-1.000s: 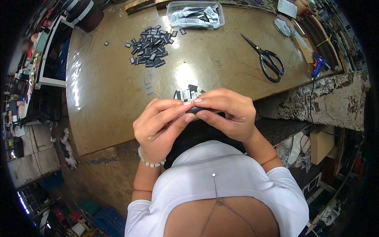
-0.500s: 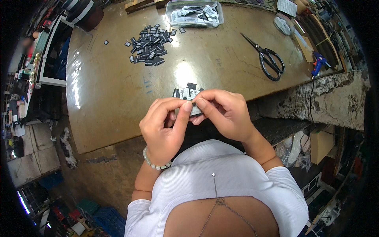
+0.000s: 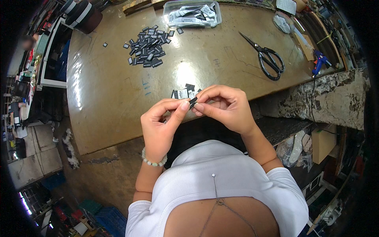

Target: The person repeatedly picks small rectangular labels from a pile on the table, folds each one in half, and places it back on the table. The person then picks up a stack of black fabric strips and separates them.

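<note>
Between my two hands, at the table's near edge, is a small black label (image 3: 192,103), seen as a narrow dark strip. My left hand (image 3: 161,118) pinches one end with thumb and forefinger. From the other side my right hand (image 3: 227,110) grips it the same way. Just beyond my fingertips lie a few black and white labels (image 3: 182,94), partly hidden by the hands. Farther off on the left is a heap of small black label pieces (image 3: 148,46), with a single piece (image 3: 105,44) apart from it.
A clear plastic box (image 3: 192,24) of label strips stands at the table's far side. Black-handled scissors (image 3: 269,63) lie open on the right, pointing away. A blue glue gun (image 3: 320,63) with a cord rests at the right edge. Dark round containers (image 3: 83,16) stand at the far left.
The label between my fingers has turned: its pale face showed below my fingertips before, and now a narrow dark strip shows. My hands have shifted only slightly.
</note>
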